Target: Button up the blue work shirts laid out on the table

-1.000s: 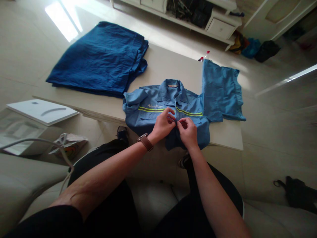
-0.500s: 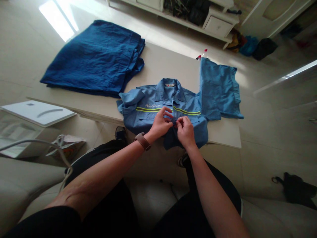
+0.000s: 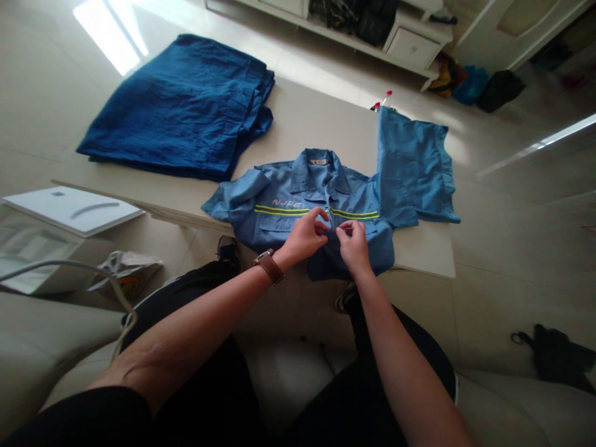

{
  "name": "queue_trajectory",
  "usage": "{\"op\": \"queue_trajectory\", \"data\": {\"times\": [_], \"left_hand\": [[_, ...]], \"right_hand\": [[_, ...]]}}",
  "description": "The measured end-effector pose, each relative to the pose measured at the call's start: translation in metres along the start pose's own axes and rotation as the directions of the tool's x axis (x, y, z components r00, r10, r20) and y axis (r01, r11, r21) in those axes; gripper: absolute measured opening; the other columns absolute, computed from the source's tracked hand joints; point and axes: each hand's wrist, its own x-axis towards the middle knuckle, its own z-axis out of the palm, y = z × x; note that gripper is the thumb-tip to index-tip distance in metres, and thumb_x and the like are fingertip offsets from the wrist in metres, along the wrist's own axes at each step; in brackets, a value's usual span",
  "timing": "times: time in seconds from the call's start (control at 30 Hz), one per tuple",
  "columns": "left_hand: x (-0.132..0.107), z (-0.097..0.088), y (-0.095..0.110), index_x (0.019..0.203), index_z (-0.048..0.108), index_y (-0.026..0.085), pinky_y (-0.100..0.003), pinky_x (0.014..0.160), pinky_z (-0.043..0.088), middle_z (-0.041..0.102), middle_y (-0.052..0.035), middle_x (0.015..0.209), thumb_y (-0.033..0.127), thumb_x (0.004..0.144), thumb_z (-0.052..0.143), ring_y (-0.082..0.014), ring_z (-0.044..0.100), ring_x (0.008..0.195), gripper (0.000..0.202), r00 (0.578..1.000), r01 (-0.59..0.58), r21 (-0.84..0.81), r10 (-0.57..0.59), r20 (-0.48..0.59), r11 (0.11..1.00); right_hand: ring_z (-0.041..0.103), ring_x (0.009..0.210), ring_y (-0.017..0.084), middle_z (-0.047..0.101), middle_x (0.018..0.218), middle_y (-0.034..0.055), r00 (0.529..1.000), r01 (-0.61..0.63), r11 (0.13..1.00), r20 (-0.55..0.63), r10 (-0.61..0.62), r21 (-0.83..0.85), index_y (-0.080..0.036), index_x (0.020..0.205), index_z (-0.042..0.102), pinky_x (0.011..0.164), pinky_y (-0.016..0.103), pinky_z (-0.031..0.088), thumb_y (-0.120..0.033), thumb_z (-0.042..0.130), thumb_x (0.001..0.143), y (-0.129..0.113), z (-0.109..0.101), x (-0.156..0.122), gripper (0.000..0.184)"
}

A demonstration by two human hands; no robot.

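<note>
The pale worktop (image 3: 321,118) carries folded dark blue cloth (image 3: 181,112) toward the left, a striped blue shirt (image 3: 311,197) overhanging the near edge, and more light blue cloth (image 3: 412,167) toward the right end.

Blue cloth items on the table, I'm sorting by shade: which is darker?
The folded cloth at left: deeper blue than the yellow-striped collared shirt.

The left hand (image 3: 303,239) and right hand (image 3: 354,247) nearly meet, fingers (image 3: 320,213) curled, both bare forearms (image 3: 200,316) stretched forward and converging
</note>
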Motion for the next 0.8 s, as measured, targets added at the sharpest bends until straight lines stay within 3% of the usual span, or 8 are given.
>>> {"op": "queue_trajectory", "data": {"times": [0.13, 0.23, 0.47, 0.57, 0.7, 0.8], "left_hand": [[-0.002, 0.000, -0.005, 0.081, 0.058, 0.018, -0.023, 0.068, 0.047, 0.070, -0.0001, 0.079, 0.000, 0.064, 0.059, -0.0141, 0.065, 0.073, 0.025, 0.996, -0.049, 0.139, 0.038, 0.081, 0.989], [-0.006, 0.003, -0.007, 0.073, 0.060, 0.017, -0.024, 0.065, 0.043, 0.065, 0.0016, 0.070, -0.001, 0.064, 0.056, -0.0132, 0.058, 0.067, 0.021, 0.981, -0.121, 0.276, 0.073, 0.179, 0.954], [-0.013, 0.006, -0.013, 0.084, 0.068, 0.016, -0.024, 0.066, 0.044, 0.069, -0.0009, 0.075, -0.001, 0.069, 0.058, -0.0149, 0.063, 0.071, 0.025, 0.926, -0.085, 0.331, -0.048, 0.375, 0.940], [-0.006, 0.007, -0.018, 0.094, 0.069, 0.015, -0.027, 0.069, 0.047, 0.071, -0.0039, 0.080, 0.007, 0.077, 0.062, -0.0178, 0.064, 0.074, 0.020, 0.963, 0.005, 0.395, -0.110, 0.245, 0.919], [0.010, 0.009, -0.031, 0.126, 0.064, 0.010, -0.031, 0.084, 0.051, 0.072, -0.0097, 0.093, 0.009, 0.086, 0.057, -0.0211, 0.066, 0.087, 0.040, 0.993, 0.112, 0.432, -0.117, -0.014, 0.895], [0.020, 0.014, -0.042, 0.134, 0.063, 0.011, -0.033, 0.092, 0.051, 0.071, -0.0132, 0.105, 0.011, 0.089, 0.058, -0.0236, 0.066, 0.098, 0.046, 0.993, 0.118, 0.472, -0.094, -0.075, 0.874]], "right_hand": [[0.060, 0.089, 0.019, 0.062, 0.096, 0.0042, 0.999, 0.020, 1.000, -0.033, -0.019, 0.005, -0.022, 0.094, 0.053, 0.089, 0.035, 0.051, -0.050, 0.071, 0.081, -0.003, 0.003, -0.002, 0.036], [0.063, 0.088, 0.020, 0.065, 0.096, 0.0051, 0.999, 0.007, 1.000, -0.037, -0.008, -0.012, -0.022, 0.097, 0.053, 0.087, 0.036, 0.052, -0.044, 0.077, 0.075, 0.003, 0.006, 0.000, 0.039], [0.067, 0.078, 0.021, 0.071, 0.082, 0.0056, 0.990, -0.131, 0.984, 0.059, 0.125, 0.117, -0.019, 0.086, 0.061, 0.076, 0.032, 0.052, -0.026, 0.060, 0.068, 0.019, 0.014, 0.007, 0.019], [0.065, 0.074, 0.020, 0.071, 0.078, 0.0040, 0.987, -0.162, 0.967, 0.056, 0.154, 0.199, -0.018, 0.081, 0.063, 0.070, 0.029, 0.050, -0.030, 0.058, 0.067, 0.020, 0.015, 0.008, 0.019], [0.061, 0.070, 0.017, 0.069, 0.074, 0.0017, 0.985, -0.171, 0.959, 0.032, 0.168, 0.226, -0.018, 0.080, 0.064, 0.066, 0.027, 0.047, -0.038, 0.060, 0.068, 0.018, 0.015, 0.007, 0.024], [0.061, 0.069, 0.017, 0.069, 0.075, 0.0024, 0.992, -0.130, 0.974, 0.023, 0.128, 0.184, -0.018, 0.081, 0.064, 0.067, 0.028, 0.047, -0.042, 0.061, 0.070, 0.016, 0.015, 0.004, 0.027]]}}
